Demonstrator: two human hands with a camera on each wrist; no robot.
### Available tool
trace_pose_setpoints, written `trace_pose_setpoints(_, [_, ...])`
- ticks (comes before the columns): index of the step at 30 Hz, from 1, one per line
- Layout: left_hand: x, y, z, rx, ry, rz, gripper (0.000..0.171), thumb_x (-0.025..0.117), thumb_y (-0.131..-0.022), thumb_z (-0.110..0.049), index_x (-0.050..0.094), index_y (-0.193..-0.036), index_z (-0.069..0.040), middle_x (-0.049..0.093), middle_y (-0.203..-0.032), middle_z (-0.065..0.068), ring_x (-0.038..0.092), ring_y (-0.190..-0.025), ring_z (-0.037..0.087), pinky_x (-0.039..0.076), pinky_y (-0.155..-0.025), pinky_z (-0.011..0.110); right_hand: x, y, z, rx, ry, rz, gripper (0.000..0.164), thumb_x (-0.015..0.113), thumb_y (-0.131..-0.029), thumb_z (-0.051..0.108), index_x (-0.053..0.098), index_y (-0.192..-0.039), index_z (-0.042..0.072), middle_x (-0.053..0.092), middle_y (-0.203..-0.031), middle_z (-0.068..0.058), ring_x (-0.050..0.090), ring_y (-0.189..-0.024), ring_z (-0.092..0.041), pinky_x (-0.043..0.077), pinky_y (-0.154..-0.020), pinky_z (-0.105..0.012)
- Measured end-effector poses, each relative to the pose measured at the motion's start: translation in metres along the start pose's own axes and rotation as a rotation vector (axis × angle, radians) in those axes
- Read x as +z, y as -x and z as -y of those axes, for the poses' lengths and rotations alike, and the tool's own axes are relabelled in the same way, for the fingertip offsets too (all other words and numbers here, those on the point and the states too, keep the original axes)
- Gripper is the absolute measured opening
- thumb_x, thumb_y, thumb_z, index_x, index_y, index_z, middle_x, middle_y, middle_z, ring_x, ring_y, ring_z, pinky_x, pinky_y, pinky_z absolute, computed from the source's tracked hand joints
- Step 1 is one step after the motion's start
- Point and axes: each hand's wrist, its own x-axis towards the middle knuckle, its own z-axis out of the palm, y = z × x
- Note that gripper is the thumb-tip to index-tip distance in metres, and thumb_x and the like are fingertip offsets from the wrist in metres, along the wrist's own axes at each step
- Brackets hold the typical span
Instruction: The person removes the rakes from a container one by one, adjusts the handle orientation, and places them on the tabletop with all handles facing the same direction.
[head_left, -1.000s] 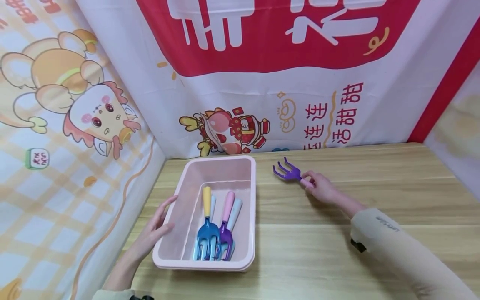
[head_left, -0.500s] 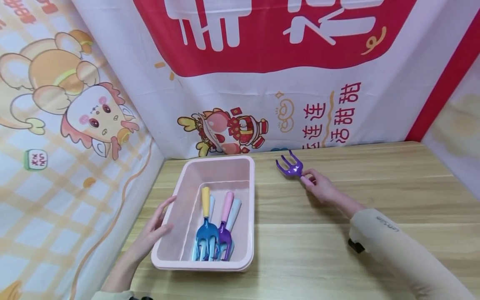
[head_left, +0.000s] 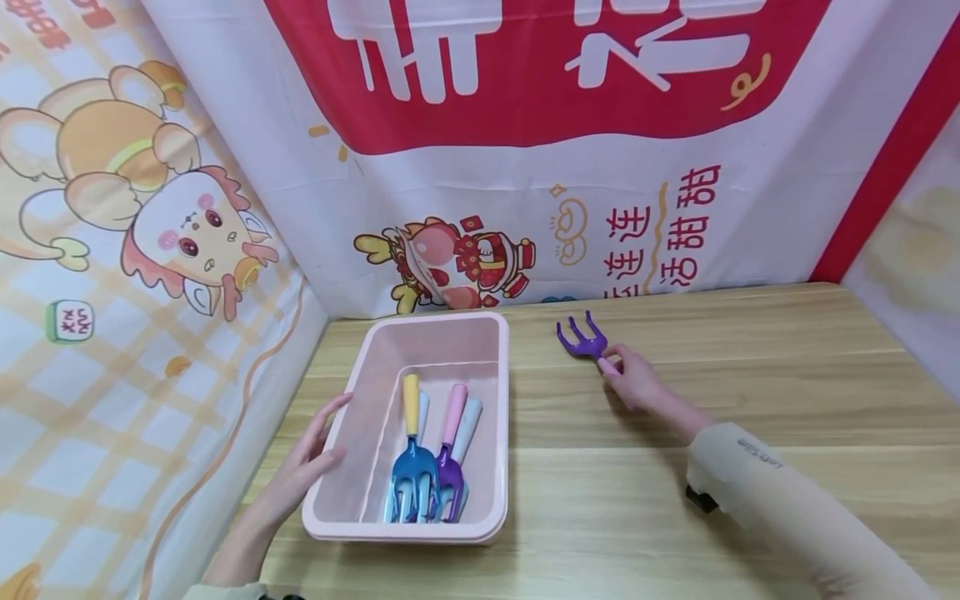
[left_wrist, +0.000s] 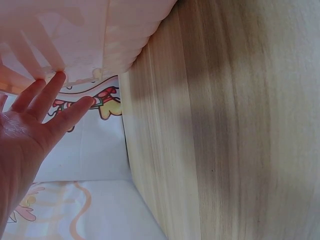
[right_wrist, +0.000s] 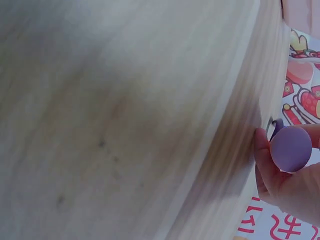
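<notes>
My right hand point(head_left: 632, 377) grips the pink handle of a purple hand rake point(head_left: 587, 344) at the table's far side. Its three tines point towards the back wall. The right wrist view shows the round handle end point(right_wrist: 291, 149) between my fingers and thumb. To the left stands a pink plastic bin point(head_left: 504, 492). My left hand point(head_left: 303, 467) touches the bin's left side with fingers extended, as the left wrist view also shows. Inside lie a blue fork with a yellow handle point(head_left: 412, 404), a purple fork with a pink handle point(head_left: 455, 417) and pale blue tools point(head_left: 468, 427), partly covered.
The wood-grain table point(head_left: 600, 517) extends right and forward of the bin. A printed cloth point(head_left: 450, 183) hangs along the table's back edge. Another patterned cloth point(head_left: 247, 350) borders the left side, close to my left arm.
The purple rake has turned so its tines point more towards the back wall, and has shifted slightly right. My right forearm has moved a little left. My left hand stays at the bin.
</notes>
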Motion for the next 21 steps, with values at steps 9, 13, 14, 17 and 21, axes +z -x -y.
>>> trace_pose_setpoints(9, [-0.0007,0.0011,0.0007,0.012,-0.009,0.001,0.067,0.046,-0.095,0.005,0.019,-0.155,-0.009,0.051,-0.129,0.025,0.059,-0.108,0.021,0.056,-0.076,0.038,0.0016,0.0032,0.0049,-0.033,0.103,0.032,0.043,0.065,-0.090,0.009,0.050,-0.129,-0.003,0.060,-0.102,-0.022,0.059,-0.076,-0.024,0.053,-0.063,-0.032])
trace_pose_setpoints(13, [-0.0008,0.0017,0.0009,0.015,-0.003,0.003,0.067,0.045,-0.095,0.006,0.018,-0.155,-0.009,0.052,-0.130,0.020,0.058,-0.108,0.020,0.056,-0.076,0.038,0.0030,0.0038,0.0055,-0.054,0.108,0.043,0.042,0.067,-0.088,0.008,0.054,-0.125,-0.003,0.061,-0.097,-0.018,0.059,-0.071,-0.022,0.053,-0.060,-0.031])
trace_pose_setpoints(14, [-0.0008,0.0018,0.0009,0.017,-0.004,0.002,0.067,0.045,-0.095,0.006,0.018,-0.155,-0.009,0.052,-0.130,0.020,0.058,-0.109,0.020,0.056,-0.076,0.038,0.0035,0.0039,0.0055,-0.059,0.110,0.045,0.042,0.068,-0.087,0.008,0.054,-0.125,-0.003,0.061,-0.095,-0.017,0.059,-0.070,-0.022,0.052,-0.059,-0.031])
trace_pose_setpoints(17, [-0.0006,0.0018,0.0006,0.017,-0.005,0.000,0.067,0.045,-0.095,0.006,0.018,-0.155,-0.009,0.052,-0.130,0.019,0.059,-0.108,0.020,0.056,-0.076,0.038,0.0056,0.0042,0.0059,-0.081,0.111,0.045,0.040,0.068,-0.087,0.008,0.054,-0.123,-0.004,0.061,-0.091,-0.016,0.058,-0.068,-0.021,0.052,-0.058,-0.030])
trace_pose_setpoints(21, [-0.0001,0.0013,-0.0001,0.012,-0.004,0.000,0.067,0.045,-0.095,0.005,0.018,-0.155,-0.009,0.051,-0.130,0.023,0.059,-0.108,0.020,0.056,-0.075,0.039,0.0096,0.0037,0.0058,-0.078,0.100,0.021,0.038,0.068,-0.087,0.007,0.054,-0.121,-0.003,0.060,-0.088,-0.015,0.057,-0.068,-0.021,0.052,-0.057,-0.031])
